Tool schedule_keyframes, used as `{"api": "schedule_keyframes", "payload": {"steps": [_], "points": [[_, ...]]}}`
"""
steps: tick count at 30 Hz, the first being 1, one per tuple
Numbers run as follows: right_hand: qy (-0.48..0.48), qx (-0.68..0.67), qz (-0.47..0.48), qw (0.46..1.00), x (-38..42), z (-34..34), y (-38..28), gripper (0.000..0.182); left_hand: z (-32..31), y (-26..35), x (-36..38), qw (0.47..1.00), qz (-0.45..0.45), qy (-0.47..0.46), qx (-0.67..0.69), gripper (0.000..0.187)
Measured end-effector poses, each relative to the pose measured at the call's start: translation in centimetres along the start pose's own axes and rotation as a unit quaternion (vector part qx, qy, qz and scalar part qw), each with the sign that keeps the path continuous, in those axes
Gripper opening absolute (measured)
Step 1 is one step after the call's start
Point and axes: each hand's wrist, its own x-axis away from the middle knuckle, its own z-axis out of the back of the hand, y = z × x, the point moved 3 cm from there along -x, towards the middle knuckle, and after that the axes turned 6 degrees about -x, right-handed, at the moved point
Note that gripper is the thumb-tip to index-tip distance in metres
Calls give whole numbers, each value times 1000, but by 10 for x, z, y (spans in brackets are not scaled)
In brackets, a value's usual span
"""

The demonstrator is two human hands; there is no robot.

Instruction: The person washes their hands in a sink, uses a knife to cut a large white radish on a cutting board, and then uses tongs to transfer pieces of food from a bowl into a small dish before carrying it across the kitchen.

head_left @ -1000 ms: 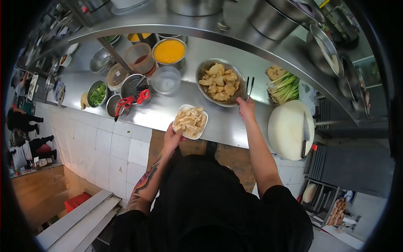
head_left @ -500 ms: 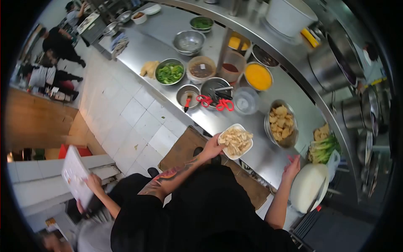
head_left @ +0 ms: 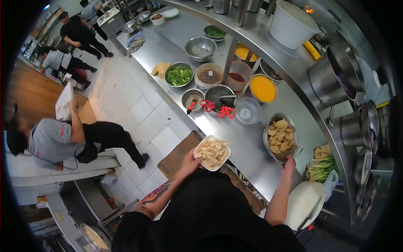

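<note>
A white square bowl [head_left: 212, 153] of pale shredded food is in my left hand [head_left: 191, 162], its fingers gripping the bowl's left side, in front of my body. At the near rim of a steel bowl [head_left: 267, 145] on the counter is my right hand [head_left: 288, 164], with its fingertips closed against the rim. Golden-brown chunks [head_left: 280, 136] fill that steel bowl. To the left of it stand a clear plastic tub [head_left: 248, 110] and a dark steel bowl with red-handled scissors [head_left: 226, 111] on it.
A steel shelf [head_left: 289, 71] with pots runs above the counter [head_left: 168, 40]. Green onions [head_left: 321, 169] and a large white container [head_left: 303, 201] lie right. A person in grey [head_left: 56, 138] carries a white tray [head_left: 64, 102] at left; several people stand farther back.
My right hand has moved to the steel bowl and taken its rim. The white bowl has moved left and toward me. The person with the tray has walked farther away.
</note>
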Motion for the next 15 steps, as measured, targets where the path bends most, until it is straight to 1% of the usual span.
{"api": "schedule_keyframes", "payload": {"steps": [1, 2, 4, 5, 7, 8, 9, 10, 12, 14, 15], "points": [[-26, 3, 22, 999, -3, 1, -2, 15, 2, 0, 4, 1000, 13, 9, -22, 62], [-26, 2, 20, 999, -3, 2, -3, 15, 4, 1, 7, 1000, 13, 9, -23, 62], [-12, 6, 45, 999, 0, 2, -4, 27, 9, 1, 13, 999, -5, 44, -22, 62], [-10, 4, 45, 999, 2, 1, -5, 27, 11, -1, 15, 998, 1, 51, -27, 61], [-13, 34, 64, 997, 8, 2, -7, 35, 14, 1, 20, 998, -5, 54, -24, 60], [-31, 37, 77, 996, 5, 3, -8, 37, 15, -2, 21, 998, -17, 56, -15, 60], [-43, 42, 81, 995, 2, 3, -7, 39, 18, -5, 23, 998, -4, 63, -7, 59], [-44, 46, 78, 995, 1, 1, -7, 33, 20, -6, 24, 999, 1, 48, -12, 59], [-8, 28, 87, 996, 1, 3, -11, 32, 29, -10, 25, 998, 10, 56, 1, 64], [26, 0, 106, 994, 4, -2, -11, 39, 38, -9, 25, 999, 8, 41, 0, 64], [84, 17, 163, 983, -6, 4, -7, 43, 44, -12, 25, 999, 1, 40, 11, 63]]}}
